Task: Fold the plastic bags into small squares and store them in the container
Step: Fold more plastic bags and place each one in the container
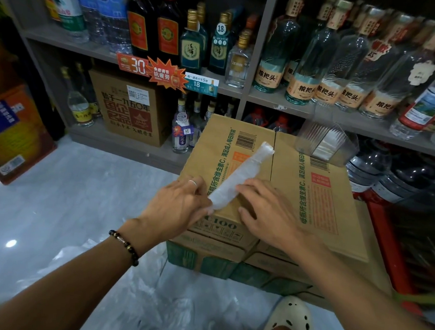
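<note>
Head view: translucent white plastic bag [239, 175], a long narrow creased strip.

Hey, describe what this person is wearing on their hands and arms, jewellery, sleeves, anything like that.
Both forearms are bare, with no sleeves in view. The left hand has a thin silver-coloured ring on one finger, and the left wrist carries a bracelet of dark round beads with a few lighter ones. The right hand shows no ring, watch or glove.

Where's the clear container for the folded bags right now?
In the head view the clear container sits at the far right corner of the top cardboard box, in front of the bottle shelf, beyond the right hand.
</note>
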{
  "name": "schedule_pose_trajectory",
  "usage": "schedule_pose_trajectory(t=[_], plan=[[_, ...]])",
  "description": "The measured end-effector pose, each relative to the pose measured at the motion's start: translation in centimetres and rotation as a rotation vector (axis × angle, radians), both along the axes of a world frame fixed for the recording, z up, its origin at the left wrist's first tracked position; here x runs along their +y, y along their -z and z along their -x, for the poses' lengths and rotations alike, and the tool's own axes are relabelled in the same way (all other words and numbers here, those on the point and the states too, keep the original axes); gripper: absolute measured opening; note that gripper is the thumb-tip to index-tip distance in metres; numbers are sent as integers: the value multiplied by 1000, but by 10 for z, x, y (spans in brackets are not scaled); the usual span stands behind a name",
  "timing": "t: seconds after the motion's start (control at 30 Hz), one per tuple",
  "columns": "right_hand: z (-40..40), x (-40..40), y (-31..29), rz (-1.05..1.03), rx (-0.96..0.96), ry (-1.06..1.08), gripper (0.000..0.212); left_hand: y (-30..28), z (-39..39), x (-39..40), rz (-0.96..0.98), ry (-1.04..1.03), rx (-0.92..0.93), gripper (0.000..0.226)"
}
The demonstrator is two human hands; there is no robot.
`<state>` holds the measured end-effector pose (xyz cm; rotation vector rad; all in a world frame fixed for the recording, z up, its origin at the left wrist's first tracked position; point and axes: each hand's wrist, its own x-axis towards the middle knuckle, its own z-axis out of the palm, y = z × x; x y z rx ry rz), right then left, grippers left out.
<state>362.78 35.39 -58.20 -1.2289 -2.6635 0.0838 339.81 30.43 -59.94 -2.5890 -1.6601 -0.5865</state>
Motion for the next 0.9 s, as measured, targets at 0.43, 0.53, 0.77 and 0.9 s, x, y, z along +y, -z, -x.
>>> schedule_pose_trajectory(t=[0.43, 0.53, 0.77, 0.9], plan=[[18, 8, -19, 604, 466, 195, 18, -12, 16, 4, 292, -107, -67, 95], [7, 2, -34, 789, 551, 233, 20, -8, 1, 10, 275, 17, 133, 107], [-7, 5, -37, 992, 1043, 361, 30, 7, -30, 9, 232, 69, 338, 88], [-2, 16, -47, 958, 965, 354, 32, 13, -23, 3, 212, 25, 319, 85]])
